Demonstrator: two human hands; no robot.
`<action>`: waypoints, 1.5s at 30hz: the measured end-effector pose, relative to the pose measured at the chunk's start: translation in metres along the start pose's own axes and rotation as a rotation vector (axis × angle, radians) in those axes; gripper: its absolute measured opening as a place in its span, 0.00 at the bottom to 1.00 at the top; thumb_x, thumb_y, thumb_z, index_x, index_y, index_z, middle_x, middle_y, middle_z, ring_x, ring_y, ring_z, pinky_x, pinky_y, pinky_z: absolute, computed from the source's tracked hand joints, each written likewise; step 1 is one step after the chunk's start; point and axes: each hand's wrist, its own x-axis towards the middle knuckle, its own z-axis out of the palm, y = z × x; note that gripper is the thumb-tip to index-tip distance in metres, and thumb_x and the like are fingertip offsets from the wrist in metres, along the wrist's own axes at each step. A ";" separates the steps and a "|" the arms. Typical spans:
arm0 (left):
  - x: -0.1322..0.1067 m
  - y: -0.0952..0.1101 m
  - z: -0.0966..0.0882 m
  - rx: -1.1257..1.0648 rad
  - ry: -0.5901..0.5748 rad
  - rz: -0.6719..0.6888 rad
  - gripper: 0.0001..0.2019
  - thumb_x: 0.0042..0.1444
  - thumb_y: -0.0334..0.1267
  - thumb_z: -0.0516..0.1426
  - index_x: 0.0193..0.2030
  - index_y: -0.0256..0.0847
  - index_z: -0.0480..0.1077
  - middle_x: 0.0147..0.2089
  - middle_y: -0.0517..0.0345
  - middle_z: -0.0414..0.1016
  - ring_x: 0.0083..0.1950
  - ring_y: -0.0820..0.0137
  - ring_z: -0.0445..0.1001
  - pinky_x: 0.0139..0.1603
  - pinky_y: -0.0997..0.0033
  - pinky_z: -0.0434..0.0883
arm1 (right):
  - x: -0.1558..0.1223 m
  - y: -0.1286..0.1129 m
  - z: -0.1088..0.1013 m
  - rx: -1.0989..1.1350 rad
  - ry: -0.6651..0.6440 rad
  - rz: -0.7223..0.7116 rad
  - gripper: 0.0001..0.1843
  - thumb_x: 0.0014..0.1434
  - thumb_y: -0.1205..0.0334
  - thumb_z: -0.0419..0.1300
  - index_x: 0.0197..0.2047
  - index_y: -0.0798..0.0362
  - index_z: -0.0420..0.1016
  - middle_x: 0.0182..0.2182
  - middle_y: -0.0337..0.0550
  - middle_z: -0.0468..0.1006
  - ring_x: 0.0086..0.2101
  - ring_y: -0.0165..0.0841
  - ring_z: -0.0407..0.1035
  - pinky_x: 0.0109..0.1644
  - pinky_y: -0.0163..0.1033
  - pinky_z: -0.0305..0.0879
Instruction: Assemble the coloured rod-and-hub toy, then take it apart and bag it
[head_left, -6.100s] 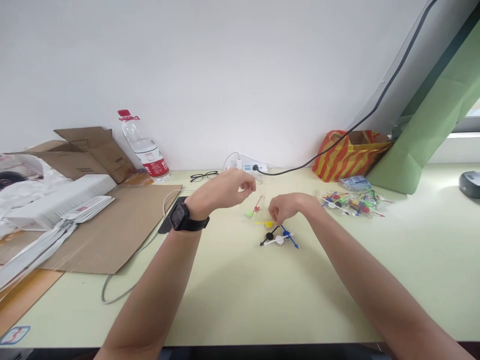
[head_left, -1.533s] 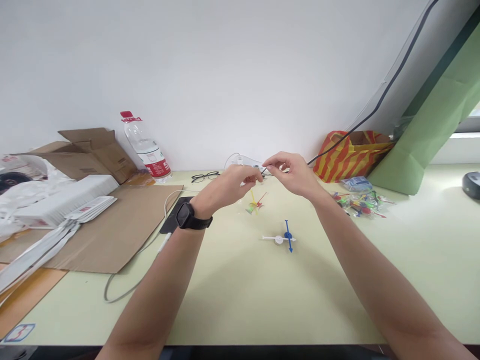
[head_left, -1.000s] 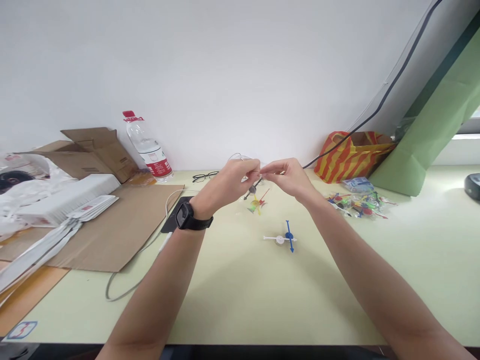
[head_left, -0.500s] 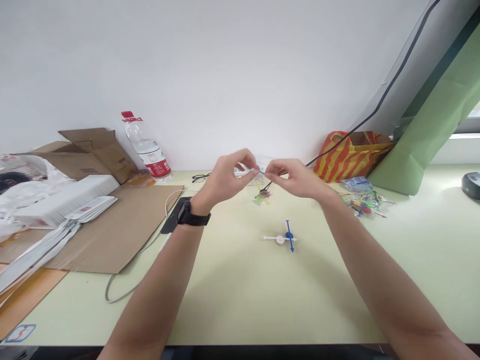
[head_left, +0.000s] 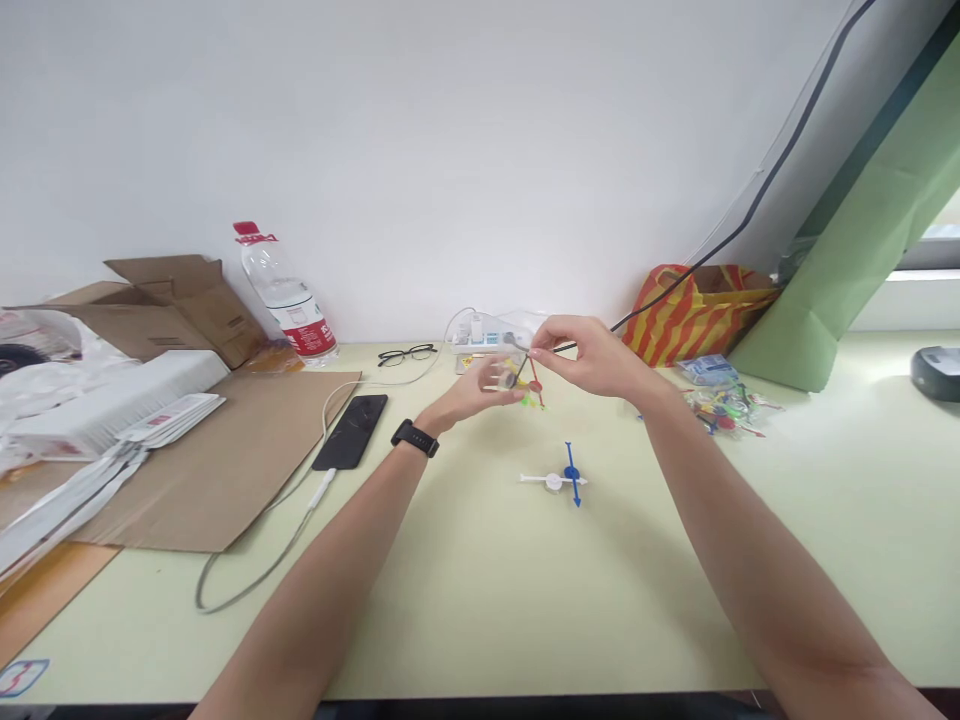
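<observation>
Pinched between the thumb and fingers of my right hand (head_left: 581, 352) is a small grey spinner arrow (head_left: 513, 341), held above the table. My left hand (head_left: 480, 388) is lower, with thumb and fingers apart beside a small group of coloured spinner arrows. A red spinner arrow (head_left: 535, 384) and a black spinner arrow (head_left: 520, 371) show there, with yellow and green parts partly hidden by the fingers. Closer to me, a white spinner arrow (head_left: 553, 482) and a blue spinner arrow (head_left: 572, 474) lie crossing on the table.
Right of my right forearm lies a clear bag of coloured pieces (head_left: 726, 410), near a striped bag (head_left: 667, 315). Behind the hands is a white power strip (head_left: 480, 335). Glasses (head_left: 407, 354), a phone (head_left: 350, 432), a bottle (head_left: 292, 300) and flat cardboard (head_left: 247, 450) are leftward.
My left hand has come away from my right hand, moving down toward the coloured spinner arrows, its fingers parting. My right hand keeps its pinch, and the grey spinner arrow now shows.
</observation>
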 end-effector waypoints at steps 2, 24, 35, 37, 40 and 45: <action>-0.003 -0.004 0.011 -0.053 -0.119 -0.020 0.30 0.51 0.47 0.71 0.59 0.41 0.72 0.53 0.44 0.79 0.52 0.57 0.79 0.53 0.57 0.75 | 0.001 -0.001 0.002 0.002 0.061 -0.031 0.05 0.63 0.62 0.60 0.36 0.50 0.77 0.38 0.44 0.80 0.40 0.38 0.73 0.47 0.44 0.70; -0.004 -0.047 0.031 0.056 0.101 0.015 0.27 0.50 0.50 0.71 0.53 0.40 0.75 0.51 0.47 0.80 0.48 0.61 0.77 0.52 0.61 0.71 | -0.022 0.058 -0.001 0.065 -0.840 0.702 0.17 0.50 0.49 0.73 0.34 0.53 0.78 0.29 0.46 0.82 0.28 0.36 0.76 0.34 0.41 0.75; -0.004 -0.055 0.033 0.048 0.048 0.055 0.28 0.46 0.52 0.72 0.50 0.39 0.76 0.49 0.46 0.82 0.49 0.57 0.80 0.53 0.60 0.73 | -0.015 0.050 0.018 0.424 -1.037 0.573 0.19 0.47 0.54 0.74 0.39 0.56 0.82 0.32 0.44 0.84 0.33 0.35 0.79 0.42 0.38 0.77; -0.005 -0.052 0.035 0.111 0.050 0.066 0.26 0.47 0.52 0.72 0.49 0.39 0.79 0.47 0.48 0.82 0.46 0.58 0.80 0.49 0.63 0.73 | -0.014 0.040 0.000 0.455 -0.911 0.502 0.19 0.50 0.53 0.73 0.42 0.56 0.82 0.34 0.45 0.84 0.35 0.35 0.79 0.44 0.40 0.77; -0.007 -0.048 0.038 0.169 0.055 0.075 0.24 0.49 0.53 0.71 0.47 0.39 0.81 0.45 0.50 0.82 0.44 0.60 0.79 0.46 0.65 0.72 | -0.013 0.022 -0.025 0.453 -0.669 0.384 0.18 0.54 0.51 0.71 0.43 0.54 0.82 0.36 0.46 0.85 0.37 0.36 0.79 0.45 0.42 0.76; -0.008 -0.046 0.041 0.192 0.084 0.044 0.27 0.50 0.56 0.69 0.50 0.37 0.80 0.40 0.52 0.81 0.38 0.64 0.76 0.41 0.67 0.71 | -0.011 -0.006 -0.040 0.384 -0.084 0.231 0.14 0.59 0.52 0.68 0.43 0.53 0.81 0.34 0.46 0.83 0.38 0.38 0.78 0.47 0.46 0.75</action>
